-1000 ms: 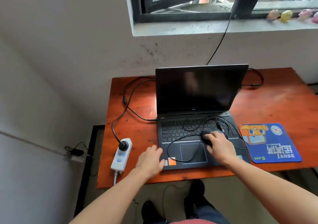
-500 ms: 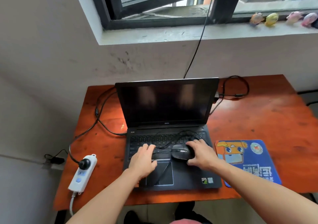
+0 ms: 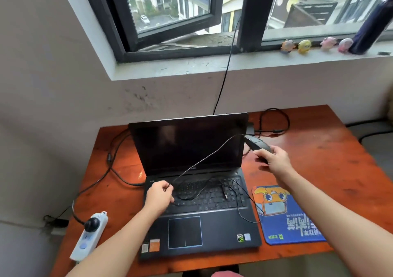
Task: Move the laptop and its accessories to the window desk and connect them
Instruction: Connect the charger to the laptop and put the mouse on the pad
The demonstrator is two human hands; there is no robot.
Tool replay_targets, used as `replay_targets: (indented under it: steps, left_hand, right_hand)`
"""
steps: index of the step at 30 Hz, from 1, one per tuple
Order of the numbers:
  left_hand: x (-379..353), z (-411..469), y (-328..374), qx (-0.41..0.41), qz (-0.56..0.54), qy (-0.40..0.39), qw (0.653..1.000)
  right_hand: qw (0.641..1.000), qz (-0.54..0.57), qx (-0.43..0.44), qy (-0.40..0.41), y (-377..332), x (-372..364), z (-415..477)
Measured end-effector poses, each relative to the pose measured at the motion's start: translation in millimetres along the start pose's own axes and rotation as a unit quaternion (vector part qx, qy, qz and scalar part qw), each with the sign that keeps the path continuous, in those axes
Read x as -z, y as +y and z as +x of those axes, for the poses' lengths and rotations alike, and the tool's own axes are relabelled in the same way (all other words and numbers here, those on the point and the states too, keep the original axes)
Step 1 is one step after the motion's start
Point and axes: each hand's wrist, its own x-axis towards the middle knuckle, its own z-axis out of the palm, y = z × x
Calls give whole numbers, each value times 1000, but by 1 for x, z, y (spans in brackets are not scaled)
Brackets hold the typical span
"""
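Note:
An open black laptop [image 3: 191, 223] with a dark screen sits on the orange wooden desk [image 3: 319, 159] under the window. My right hand [image 3: 273, 158] holds the black mouse [image 3: 256, 143] in the air, to the right of the screen. Its thin cable [image 3: 204, 159] runs down across the screen to my left hand [image 3: 159, 193], which pinches it over the keyboard's left side. More cable lies looped on the keys, with the USB plug [image 3: 225, 191] lying loose. A blue mouse pad [image 3: 285, 215] lies right of the laptop.
A white power strip [image 3: 89, 236] with a black plug sits at the desk's left front corner; its cord [image 3: 110, 166] runs to the laptop's left side. A coiled black cable [image 3: 274, 123] lies behind the laptop. Small figurines [image 3: 304, 46] and a dark bottle [image 3: 370, 21] stand on the windowsill.
My right hand has lifted the mouse off the keyboard, up and to the right. My left hand has taken hold of the cable on the keyboard. The camera has tilted upward.

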Motion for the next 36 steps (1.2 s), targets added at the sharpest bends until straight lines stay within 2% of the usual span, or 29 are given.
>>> replay_targets:
  steps: [3, 7, 11, 14, 18, 20, 22, 27, 32, 36]
  left_hand:
    - [9, 2, 16, 1, -140, -4, 990]
    - [17, -1, 46, -10, -264, -81, 961]
    - [10, -4, 73, -59, -259, -104, 958]
    - [-5, -8, 90, -101, -194, -80, 973]
    - [-22, -17, 99, -159, -67, -44, 984]
    - [-33, -20, 104, -158, -52, -38, 985]
    - [-44, -22, 109, -148, -49, -21, 988]
    - [-73, -33, 127, -126, -39, 5, 991]
    - [-87, -39, 136, -86, -58, 11, 995]
    - [-90, -45, 143, -82, -57, -15, 995]
  right_hand:
    - [997, 5, 4, 71, 1, 30, -1]
    - [984, 18, -6, 179, 15, 61, -3]
    - [966, 43, -54, 251, 56, 82, -23]
    - [962, -20, -78, 259, 85, 100, -41]
    - [952, -203, -95, 207, 111, 115, -56]
    - [924, -325, -108, 171, 120, 116, -58]
    - [898, -398, -102, 158, 130, 113, -56]
    - [869, -469, -82, 134, 149, 109, -46]
    - [830, -548, -84, 60, 158, 117, -35]
    - [821, -570, -32, 12, 145, 130, -23]
